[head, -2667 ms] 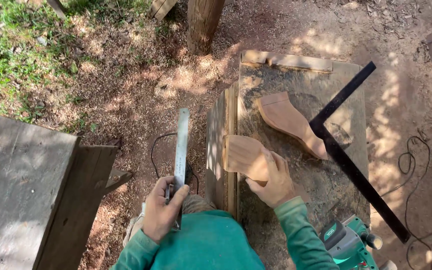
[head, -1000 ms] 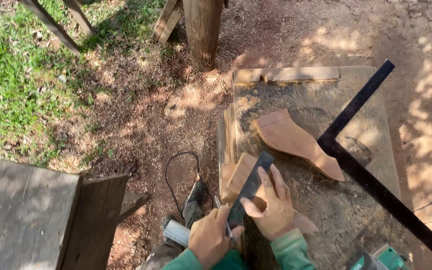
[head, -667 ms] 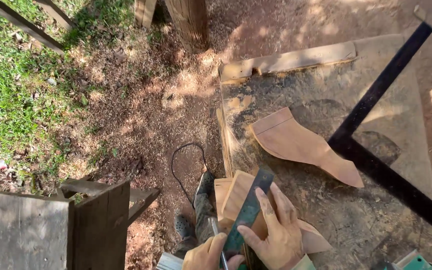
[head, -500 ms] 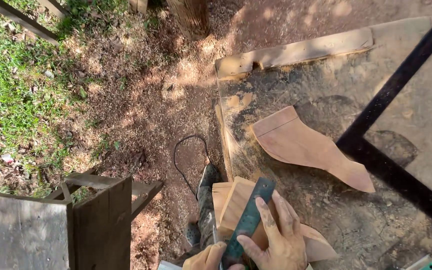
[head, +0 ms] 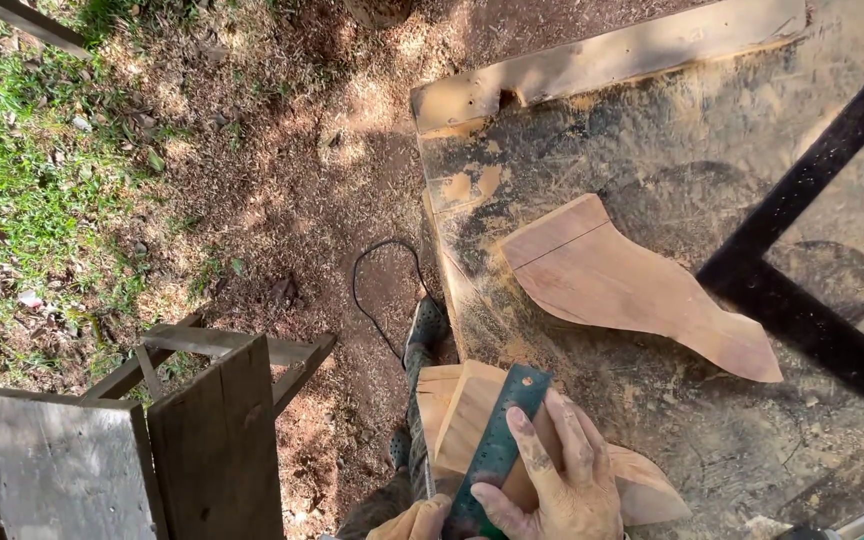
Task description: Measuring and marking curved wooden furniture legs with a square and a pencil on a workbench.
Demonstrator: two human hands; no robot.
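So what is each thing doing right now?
Right hand: flat on the ruler, pressing it down.
Left hand: at the ruler's near end, mostly out of view.
Ruler: lying across the near wood piece.
Near wood piece: under the ruler.
Far wood piece: lying flat, untouched.
Black cord: looped on the dirt.

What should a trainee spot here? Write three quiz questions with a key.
1. True or false: the right hand presses the metal ruler flat on a shaped wooden piece.
2. The black framing square lies: A on the grass, B on the workbench, C under the ruler.
3. Fill in: a black ___ loops on the dirt beside the workbench.
Key: 1 true; 2 B; 3 cable.
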